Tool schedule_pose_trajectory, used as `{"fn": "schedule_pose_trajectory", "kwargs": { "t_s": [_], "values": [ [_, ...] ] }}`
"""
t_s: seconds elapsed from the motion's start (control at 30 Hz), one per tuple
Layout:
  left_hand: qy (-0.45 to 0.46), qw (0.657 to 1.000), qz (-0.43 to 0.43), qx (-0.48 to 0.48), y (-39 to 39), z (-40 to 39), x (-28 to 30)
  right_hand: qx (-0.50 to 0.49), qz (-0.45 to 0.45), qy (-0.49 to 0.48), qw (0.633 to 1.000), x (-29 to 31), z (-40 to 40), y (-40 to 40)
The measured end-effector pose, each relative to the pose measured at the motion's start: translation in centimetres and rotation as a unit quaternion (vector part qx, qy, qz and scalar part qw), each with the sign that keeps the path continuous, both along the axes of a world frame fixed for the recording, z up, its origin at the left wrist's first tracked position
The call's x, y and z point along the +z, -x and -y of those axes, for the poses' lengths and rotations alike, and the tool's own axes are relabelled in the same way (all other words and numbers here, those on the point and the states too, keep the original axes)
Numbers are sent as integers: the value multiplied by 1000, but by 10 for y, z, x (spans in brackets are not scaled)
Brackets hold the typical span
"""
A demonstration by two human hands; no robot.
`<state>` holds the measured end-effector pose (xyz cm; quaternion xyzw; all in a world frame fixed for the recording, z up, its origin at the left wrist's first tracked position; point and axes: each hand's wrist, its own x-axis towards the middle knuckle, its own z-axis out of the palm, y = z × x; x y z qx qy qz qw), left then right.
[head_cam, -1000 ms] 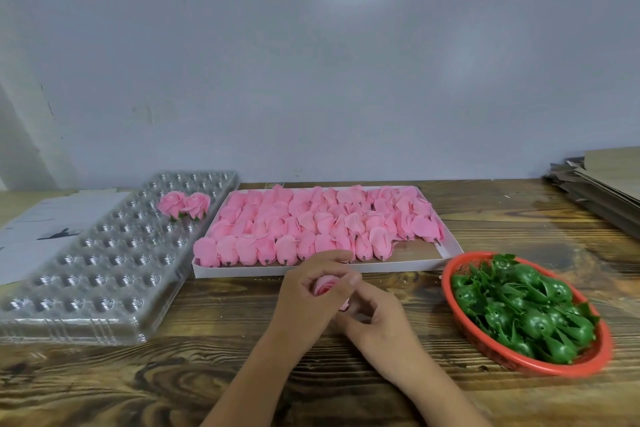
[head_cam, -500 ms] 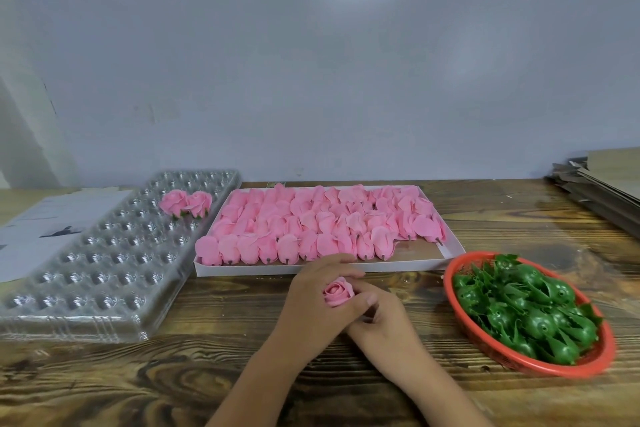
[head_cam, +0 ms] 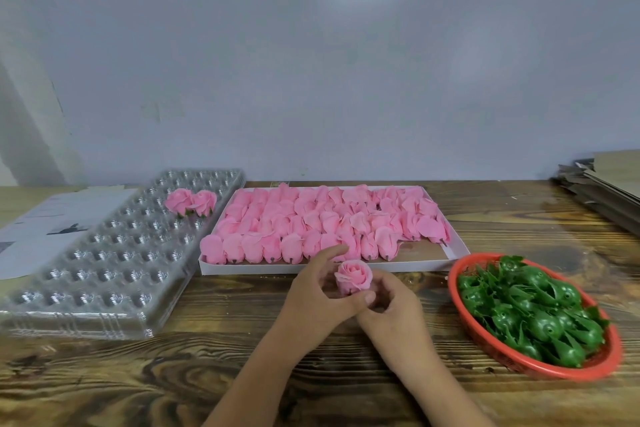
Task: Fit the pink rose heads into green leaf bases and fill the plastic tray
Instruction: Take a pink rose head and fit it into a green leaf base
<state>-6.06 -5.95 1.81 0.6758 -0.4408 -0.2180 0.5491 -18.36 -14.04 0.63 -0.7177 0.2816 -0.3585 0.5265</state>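
Head view: I see my left hand (head_cam: 320,300) and right hand (head_cam: 391,303) both pinching one rose (head_cam: 353,277) upright above the bench (head_cam: 214,367), bloom up. Its destination, the plastic tray (head_cam: 104,263), lies leftward, nearer my left hand, I judge.

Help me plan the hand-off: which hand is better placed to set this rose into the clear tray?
Left. The left hand grips the rose alongside the right hand, and the clear tray lies on the left, while the right sits nearer the red basket.
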Motion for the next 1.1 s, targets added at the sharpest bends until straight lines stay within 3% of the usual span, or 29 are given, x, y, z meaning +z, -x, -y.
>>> {"fn": "schedule_pose_trajectory", "kwargs": {
  "t_s": [0.47,0.7,0.8,0.93,1.1],
  "values": [
    [15,997,37,72,-27,-19,21,-13,-58,36,998,-11,0,-4],
    [25,983,59,169,-123,-63,59,-10,-86,55,995,-12,1,-2],
    [-10,966,124,226,-169,-73,61,-13,-86,54,995,-12,1,-3],
    [-34,947,134,291,-217,-76,59,-10,-87,50,995,-14,2,-4],
    [-49,948,121,292,-246,-58,49,-12,-92,50,994,-18,4,-4]
  ]
}}
